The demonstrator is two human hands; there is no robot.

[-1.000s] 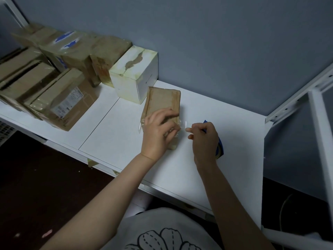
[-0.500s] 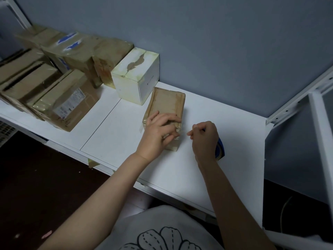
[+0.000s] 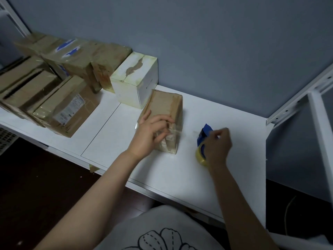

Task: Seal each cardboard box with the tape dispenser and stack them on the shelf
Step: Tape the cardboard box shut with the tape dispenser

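A small brown cardboard box (image 3: 165,109) lies on the white shelf (image 3: 225,177), with clear tape across its near end. My left hand (image 3: 153,132) rests on that taped end, fingers curled over the top and front of the box. To the right, apart from the box, my right hand (image 3: 219,147) grips the blue tape dispenser (image 3: 203,139) with its yellowish tape roll, standing on the shelf. My right hand is blurred.
A white box (image 3: 137,83) stands just behind the brown box. Several taped brown boxes (image 3: 63,87) are stacked at the back left of the shelf. A white metal upright and brace (image 3: 320,127) rise at the right. The grey wall lies behind.
My right hand has pulled away to the right with the tape dispenser, which now shows beside it. My left hand stays on the box's taped end.
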